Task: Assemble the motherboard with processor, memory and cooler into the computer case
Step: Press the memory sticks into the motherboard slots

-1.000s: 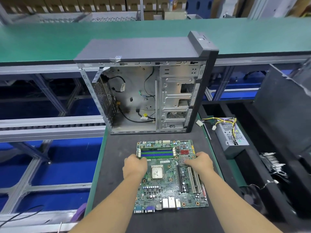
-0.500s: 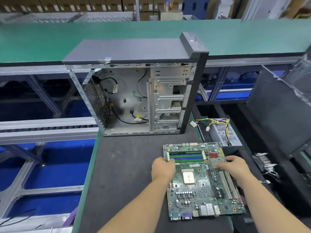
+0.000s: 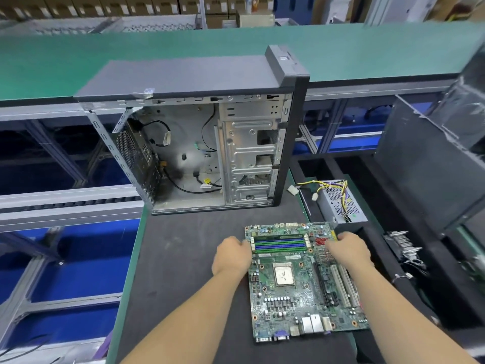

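A green motherboard [image 3: 294, 298] lies flat on the black mat, with a bare silver processor [image 3: 283, 275] in its middle and blue and green memory slots [image 3: 279, 244] at its far end. My left hand [image 3: 231, 256] grips its left edge beside the memory slots. My right hand [image 3: 346, 249] grips the far right edge, over the small heatsink. The open computer case [image 3: 249, 158] stands upright beyond the board, its side off, with loose black cables inside. No cooler is on the board.
A power supply [image 3: 341, 203] with yellow and black wires lies right of the case. A dark case panel [image 3: 425, 179] leans at the far right. A finned metal part [image 3: 405, 248] lies right of the board. The black mat [image 3: 178, 258] ends in a green edge at left.
The board and both hands shifted right on the mat over the last second, then moved little. Both hands keep their hold on the board's edges.
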